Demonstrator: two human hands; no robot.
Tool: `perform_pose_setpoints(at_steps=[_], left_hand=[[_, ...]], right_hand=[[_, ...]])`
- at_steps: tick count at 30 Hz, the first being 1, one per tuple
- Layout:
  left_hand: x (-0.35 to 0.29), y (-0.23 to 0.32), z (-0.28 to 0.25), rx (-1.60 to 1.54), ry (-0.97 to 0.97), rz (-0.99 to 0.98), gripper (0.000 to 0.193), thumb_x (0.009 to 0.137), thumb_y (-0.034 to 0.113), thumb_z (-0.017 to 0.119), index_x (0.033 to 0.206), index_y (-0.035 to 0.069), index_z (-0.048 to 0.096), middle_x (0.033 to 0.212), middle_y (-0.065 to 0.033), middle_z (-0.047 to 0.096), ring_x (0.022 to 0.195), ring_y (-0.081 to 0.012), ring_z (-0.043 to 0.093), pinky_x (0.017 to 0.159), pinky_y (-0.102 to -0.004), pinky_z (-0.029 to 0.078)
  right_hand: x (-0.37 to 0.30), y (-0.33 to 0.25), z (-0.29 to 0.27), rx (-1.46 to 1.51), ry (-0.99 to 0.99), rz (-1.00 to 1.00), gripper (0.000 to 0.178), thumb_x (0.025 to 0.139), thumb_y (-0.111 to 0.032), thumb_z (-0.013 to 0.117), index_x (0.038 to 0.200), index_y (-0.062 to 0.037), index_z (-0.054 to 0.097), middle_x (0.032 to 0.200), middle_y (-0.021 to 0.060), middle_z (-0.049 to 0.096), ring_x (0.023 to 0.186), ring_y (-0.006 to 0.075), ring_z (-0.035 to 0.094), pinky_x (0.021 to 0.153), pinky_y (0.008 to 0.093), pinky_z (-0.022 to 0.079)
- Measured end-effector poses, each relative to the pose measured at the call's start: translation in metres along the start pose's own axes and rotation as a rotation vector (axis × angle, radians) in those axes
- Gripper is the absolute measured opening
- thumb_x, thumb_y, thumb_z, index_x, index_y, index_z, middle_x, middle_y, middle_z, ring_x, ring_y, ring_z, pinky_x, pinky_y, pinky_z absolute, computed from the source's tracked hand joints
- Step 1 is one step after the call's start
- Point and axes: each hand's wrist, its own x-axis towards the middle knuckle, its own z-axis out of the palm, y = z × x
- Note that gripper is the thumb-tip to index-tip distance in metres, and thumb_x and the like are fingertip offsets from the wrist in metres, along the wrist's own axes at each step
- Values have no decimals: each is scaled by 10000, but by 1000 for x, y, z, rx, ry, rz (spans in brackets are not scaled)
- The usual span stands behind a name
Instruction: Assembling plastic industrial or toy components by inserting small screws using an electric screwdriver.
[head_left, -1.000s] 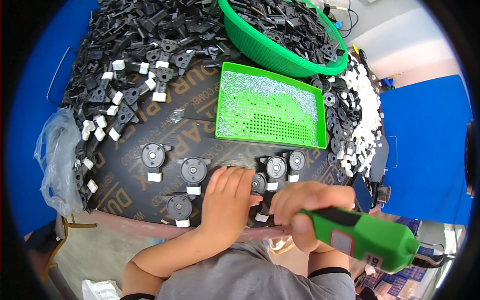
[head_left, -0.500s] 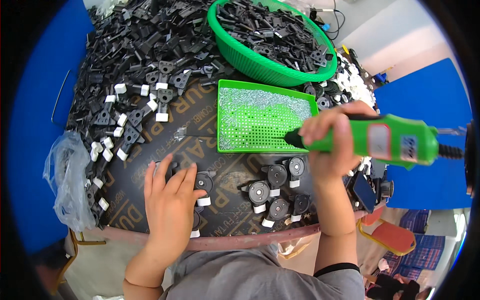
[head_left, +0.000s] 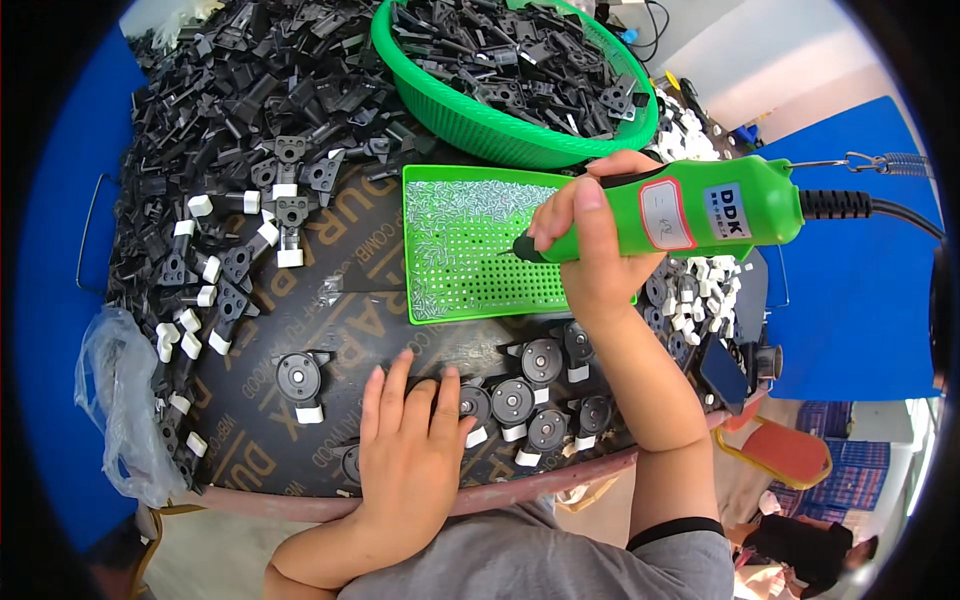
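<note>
My right hand (head_left: 600,240) grips a green electric screwdriver (head_left: 690,210), held sideways over a green perforated tray (head_left: 408,250) of small silvery screws. The tool's dark nose points left above the holes. Low on the table, my left hand (head_left: 415,440) lies palm down, fingers stretched out and a little apart, over a black part that it mostly hides. Beside its thumb is a round black part with a white tip (head_left: 474,405); several similar round parts (head_left: 512,400) cluster to the right. Another round part (head_left: 299,377) lies alone to the left, and one is partly covered at the wrist.
Black plastic pieces (head_left: 270,90) heap across the far left, some with white caps. A green basket (head_left: 480,125) full of them stands behind the tray. White caps (head_left: 712,290) pile at right near a dark phone-like slab (head_left: 722,372). A clear plastic bag (head_left: 125,400) hangs at the left edge.
My left hand has moved right, toward the cluster, uncovering a round part at left. A round part near it now sits against the cluster. My right hand and screwdriver have shifted left and farther over the tray.
</note>
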Motion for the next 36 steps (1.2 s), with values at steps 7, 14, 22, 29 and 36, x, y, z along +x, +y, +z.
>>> perform_pose_setpoints(at_steps=[7,14,22,29,36], left_hand=[[-1,0,0,12,-11,-18,510,832,241,690,1250,-30,580,1099,-151,563,1251,-382,460,1104,-542,292],[0,4,-11,-64,-39,-82,568,833,274,697,1288,-30,545,1194,-161,562,1255,-373,456,1110,-526,285],[-2,1,2,-115,30,-56,544,787,258,759,1241,16,585,1227,-110,594,1266,-336,466,1100,-510,290],[-2,4,2,-62,99,-93,506,752,256,790,1167,20,625,1175,-101,621,1242,-329,490,1076,-492,317],[-3,1,7,-80,97,-85,468,781,264,751,1139,-8,623,1108,-115,633,1179,-325,509,1053,-490,333]], right_hand=[[-3,2,-2,16,-34,-29,218,953,-49,512,1134,-24,393,641,93,511,483,185,504,500,341,473],[-3,-14,-4,3,4,-45,208,952,-89,510,1129,-41,412,635,79,497,491,182,497,505,350,476],[-30,-95,-10,19,-167,-106,251,981,-209,439,1193,-76,418,629,62,466,467,175,463,472,342,441],[-50,-117,-5,-34,-99,-48,237,956,-210,474,1148,-93,398,625,62,474,451,171,460,459,335,452],[-56,-109,-3,156,-241,-35,261,960,-179,539,1147,-82,385,640,74,532,458,182,515,452,367,478]])
